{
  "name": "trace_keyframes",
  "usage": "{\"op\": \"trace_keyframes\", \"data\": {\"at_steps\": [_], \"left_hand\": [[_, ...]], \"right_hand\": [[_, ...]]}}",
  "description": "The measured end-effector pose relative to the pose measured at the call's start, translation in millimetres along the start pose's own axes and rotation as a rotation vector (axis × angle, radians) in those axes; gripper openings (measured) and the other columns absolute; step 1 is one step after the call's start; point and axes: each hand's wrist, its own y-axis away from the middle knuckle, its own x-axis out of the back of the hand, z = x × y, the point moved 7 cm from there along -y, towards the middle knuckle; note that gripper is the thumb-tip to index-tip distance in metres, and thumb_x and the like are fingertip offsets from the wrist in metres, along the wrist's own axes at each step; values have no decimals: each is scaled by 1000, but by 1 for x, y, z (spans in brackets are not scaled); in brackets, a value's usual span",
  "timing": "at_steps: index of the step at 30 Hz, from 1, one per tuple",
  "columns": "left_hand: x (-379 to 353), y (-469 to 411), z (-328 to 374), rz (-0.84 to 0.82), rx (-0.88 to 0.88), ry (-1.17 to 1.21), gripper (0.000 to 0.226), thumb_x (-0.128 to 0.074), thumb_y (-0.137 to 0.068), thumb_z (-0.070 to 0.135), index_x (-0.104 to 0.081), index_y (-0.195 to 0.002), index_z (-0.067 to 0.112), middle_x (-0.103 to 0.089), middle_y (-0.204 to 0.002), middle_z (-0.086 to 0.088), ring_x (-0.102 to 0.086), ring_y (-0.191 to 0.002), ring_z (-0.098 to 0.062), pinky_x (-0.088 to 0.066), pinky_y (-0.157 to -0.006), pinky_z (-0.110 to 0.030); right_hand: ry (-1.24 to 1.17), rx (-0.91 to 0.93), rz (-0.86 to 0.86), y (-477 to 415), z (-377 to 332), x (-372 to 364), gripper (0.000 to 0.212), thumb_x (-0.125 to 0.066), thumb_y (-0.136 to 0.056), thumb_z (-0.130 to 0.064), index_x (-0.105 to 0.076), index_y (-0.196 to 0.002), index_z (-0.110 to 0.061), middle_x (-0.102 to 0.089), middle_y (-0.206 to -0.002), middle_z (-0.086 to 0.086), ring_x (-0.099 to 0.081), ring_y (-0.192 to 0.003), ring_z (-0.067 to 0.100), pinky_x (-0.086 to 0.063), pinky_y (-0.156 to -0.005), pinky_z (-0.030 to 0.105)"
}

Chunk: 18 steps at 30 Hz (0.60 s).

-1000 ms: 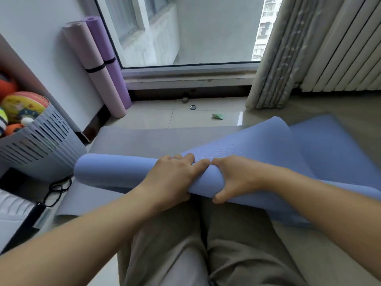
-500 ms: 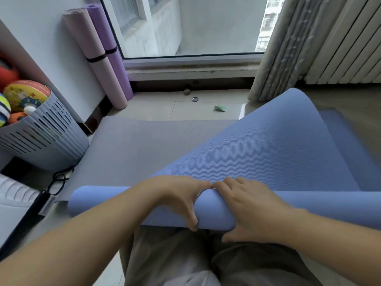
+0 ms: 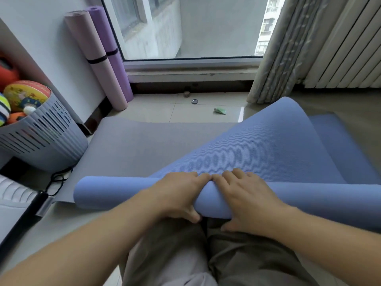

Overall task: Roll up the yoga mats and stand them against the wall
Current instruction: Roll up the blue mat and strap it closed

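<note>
The fingers point(image 3: 199, 178) of the left hand point(image 3: 177, 195) lie close together, curled over the top of the roll, with the thumb tucked under its near side. The fingers point(image 3: 231, 179) of the right hand point(image 3: 247, 201) are slightly spread and curled the same way, thumb beneath. The two sets of fingertips meet on the crown of the roll, so both hands wrap the blue mat point(image 3: 115, 191) side by side at its middle. That grip looks meant to hold the coil tight and even while it is turned, with pressure at the centre stopping the layers from springing loose.

The rolled part lies across the person's lap from nine o'clock to three o'clock. Its left end is free past the left hand, and its right end runs out of view. From the roll the unrolled sheet climbs toward one o'clock, arches up off the floor, then drops flat again near two o'clock. The slack probably lifts because the roll sits raised on the lap.

A grey mat point(image 3: 140, 145) lies flat on the floor toward eleven o'clock, not yet rolled. Farther out at eleven o'clock a pink mat point(image 3: 97, 58) and a purple mat point(image 3: 112, 52), both rolled and banded, lean against the wall point(image 3: 41, 38) beside the window. The blue one likely belongs there too. A slotted basket point(image 3: 47, 145) of balls stands at nine o'clock.
</note>
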Motion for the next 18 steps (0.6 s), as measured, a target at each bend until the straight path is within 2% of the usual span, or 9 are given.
{"op": "trace_keyframes", "data": {"at_steps": [2, 3, 5, 8, 11, 14, 16, 18], "left_hand": [[1, -4, -3, -95, -14, 107, 71, -73, -64, 46, -40, -126, 39, -58, -111, 10, -57, -101, -16, -48, -86, -37], [4, -6, -5, -91, -13, 130, 69, -74, -64, 47, -40, -124, 40, -58, -114, 12, -56, -104, -14, -47, -88, -35], [12, -5, -8, -2, -3, 64, 75, -72, -65, 52, -35, -130, 42, -54, -119, 12, -53, -108, -14, -45, -90, -34], [17, 4, -9, 168, -3, -191, 82, -65, -72, 50, -23, -141, 38, -49, -125, 7, -53, -113, -20, -43, -91, -34], [50, 7, -16, 292, 2, -229, 76, -62, -76, 43, -26, -143, 36, -51, -125, 4, -54, -111, -24, -42, -87, -33], [90, 3, -18, 386, 18, -283, 75, -63, -77, 40, -27, -143, 35, -51, -124, 1, -55, -109, -26, -42, -86, -36], [98, 4, -12, 354, 37, -305, 74, -63, -76, 42, -25, -139, 36, -51, -121, 3, -55, -106, -25, -45, -83, -36], [84, 10, -5, 226, 39, -265, 72, -66, -74, 43, -27, -134, 38, -51, -115, 5, -56, -102, -22, -44, -75, -33]], "right_hand": [[-47, -24, 14, -1, 1, 0, 68, -65, -69, -55, -40, -125, -24, -51, -115, -3, -49, -103, 21, -41, -80, 34], [-111, -38, 2, -5, 6, 2, 63, -65, -68, -54, -43, -120, -25, -54, -113, -5, -52, -100, 20, -44, -78, 33], [-199, -47, -88, -17, 21, 2, 64, -70, -64, -56, -48, -115, -25, -61, -107, -5, -57, -96, 19, -48, -77, 34], [-263, -41, -224, -30, 32, 6, 65, -75, -63, -57, -52, -114, -25, -64, -103, -3, -58, -92, 19, -46, -72, 31], [-252, -38, -112, -41, 38, 36, 59, -76, -64, -54, -53, -108, -24, -62, -94, -5, -56, -85, 18, -46, -69, 32], [-323, -57, -8, -47, 52, 68, 52, -78, -63, -51, -52, -100, -27, -55, -81, -13, -53, -78, 12, -45, -67, 31], [-399, -50, -71, -47, 59, 72, 53, -81, -60, -52, -55, -100, -30, -57, -85, -16, -55, -81, 8, -49, -73, 30], [-458, -20, -240, -39, 52, 57, 55, -82, -59, -54, -57, -104, -33, -61, -94, -17, -58, -87, 5, -51, -80, 30]]}}
